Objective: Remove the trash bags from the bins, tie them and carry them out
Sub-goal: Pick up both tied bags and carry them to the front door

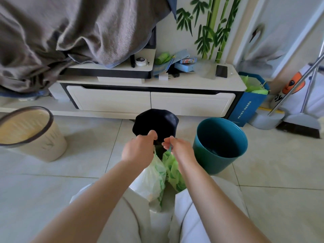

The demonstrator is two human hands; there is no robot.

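A pale green trash bag [154,174] hangs between my knees above the tiled floor. My left hand [140,148] grips its top on the left. My right hand [177,146] pinches a thin green drawstring [170,147] at the bag's right side. Just beyond my hands sits a black bin [156,121]. To the right stands a teal bin [220,144] with no bag visible inside. A beige bin [31,134] stands at the far left, also with no bag showing.
A white low cabinet [150,100] runs along the wall behind the bins. A blue box [249,104] with green bags stands at its right end, beside a broom and dustpan [298,109]. Grey fabric [70,32] drapes over the cabinet's left side.
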